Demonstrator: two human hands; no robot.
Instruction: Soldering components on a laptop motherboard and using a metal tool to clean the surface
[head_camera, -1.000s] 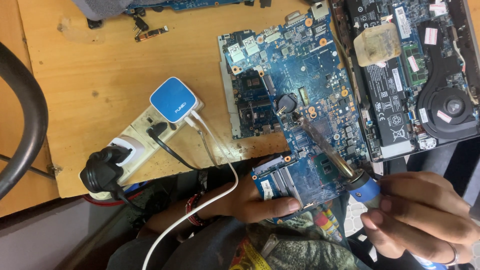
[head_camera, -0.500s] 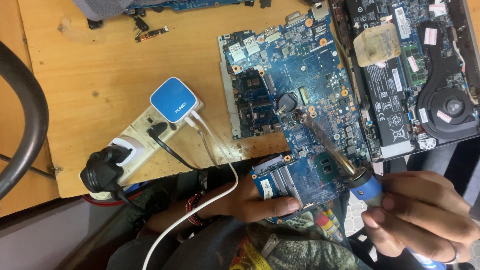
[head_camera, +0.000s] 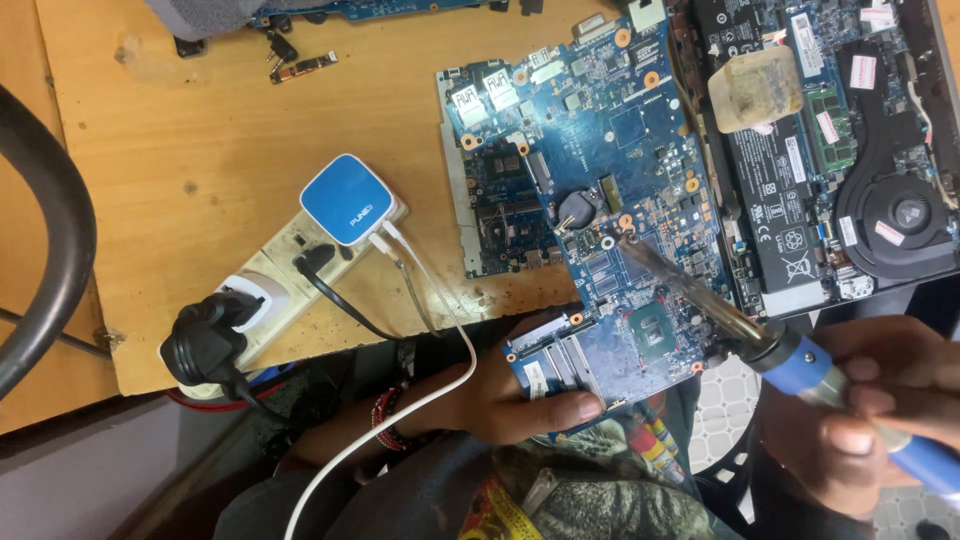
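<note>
Now the right hand (head_camera: 880, 420), at the lower right of the frame, is wrapped around a blue-handled soldering iron (head_camera: 760, 340) whose tip rests on the blue circuit board (head_camera: 610, 200) at centre. Lower centre, the left hand (head_camera: 510, 395) pinches that board's bottom edge, beside a white power strip (head_camera: 285, 265) at left.

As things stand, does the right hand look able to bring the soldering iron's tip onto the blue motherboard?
Probably yes: the right hand holds the soldering iron above the blue motherboard, with nothing between them.
</note>
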